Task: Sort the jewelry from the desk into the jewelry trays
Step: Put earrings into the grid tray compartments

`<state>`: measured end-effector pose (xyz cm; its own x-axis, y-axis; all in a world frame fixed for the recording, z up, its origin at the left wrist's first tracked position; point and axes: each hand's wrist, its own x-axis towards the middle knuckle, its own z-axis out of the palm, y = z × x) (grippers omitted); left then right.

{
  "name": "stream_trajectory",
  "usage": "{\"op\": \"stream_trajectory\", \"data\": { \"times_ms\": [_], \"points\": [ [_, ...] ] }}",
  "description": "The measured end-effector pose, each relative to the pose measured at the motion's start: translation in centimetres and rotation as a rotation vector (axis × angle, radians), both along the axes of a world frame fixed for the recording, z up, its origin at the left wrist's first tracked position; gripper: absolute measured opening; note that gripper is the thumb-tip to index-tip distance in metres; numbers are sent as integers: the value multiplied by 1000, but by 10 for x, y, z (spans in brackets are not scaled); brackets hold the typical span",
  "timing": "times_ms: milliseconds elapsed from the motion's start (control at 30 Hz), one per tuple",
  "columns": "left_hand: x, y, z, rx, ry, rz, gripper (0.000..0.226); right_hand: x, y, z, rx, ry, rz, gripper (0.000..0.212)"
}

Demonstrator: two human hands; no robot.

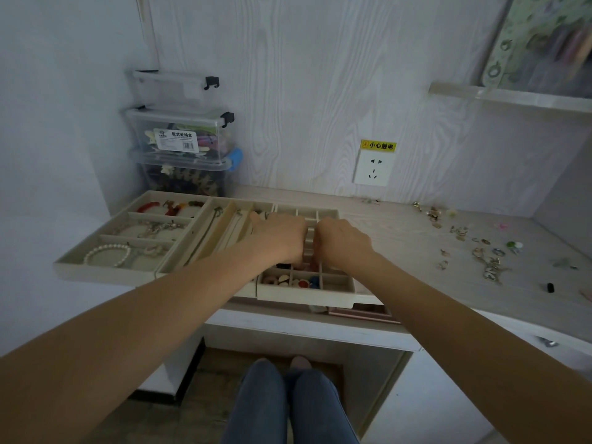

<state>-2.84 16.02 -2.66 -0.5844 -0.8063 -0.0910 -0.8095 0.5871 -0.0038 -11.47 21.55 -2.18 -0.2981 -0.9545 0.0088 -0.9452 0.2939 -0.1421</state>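
Note:
Three beige jewelry trays sit side by side at the desk's front left. The left tray [69, 267] holds a pearl bracelet [107, 254] and red bead bracelets [149, 206]. The middle tray [224, 219] holds thin chains. The right tray [304, 296] has small compartments with earrings and a column of ring rolls [309, 241]. My left hand [278, 238] and my right hand [342, 241] hover close together over the ring rolls, backs up, with their fingers bent down and hidden. Loose jewelry [480, 256] lies scattered on the desk [400, 238] to the right.
Three stacked clear storage boxes [182, 136] stand in the back left corner behind the trays. A wall socket [373, 169] is on the back panel. A shelf [512, 97] juts out at the upper right. A small black object [550, 287] lies near the desk's right edge.

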Motion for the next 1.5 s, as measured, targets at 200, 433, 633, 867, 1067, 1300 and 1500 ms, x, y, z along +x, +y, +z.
{"op": "stream_trajectory", "data": {
  "times_ms": [200, 433, 633, 867, 1067, 1300, 1500],
  "points": [
    [2, 2, 2, 13, 58, -17, 25, 3, -3, 0, 18, -7, -3, 20],
    [5, 7, 6, 21, 52, 2, 29, -1, -4, 5, 82, -48, 8, 14],
    [7, 4, 8, 83, 106, -15, 24, -6, -1, 7, 23, -68, 9, 9],
    [13, 0, 6, 212, 175, -70, 21, -3, 3, -3, 14, -60, 22, 20],
    [13, 1, 3, 92, 83, -56, 25, -4, 1, -3, 18, -91, 27, 16],
    [16, 10, 21, 123, 236, -88, 38, -20, 16, 3, -138, -339, 37, 21],
    [-22, 26, 46, 191, 460, -144, 42, -73, 38, 20, -335, -492, -29, 19]
  ]
}}
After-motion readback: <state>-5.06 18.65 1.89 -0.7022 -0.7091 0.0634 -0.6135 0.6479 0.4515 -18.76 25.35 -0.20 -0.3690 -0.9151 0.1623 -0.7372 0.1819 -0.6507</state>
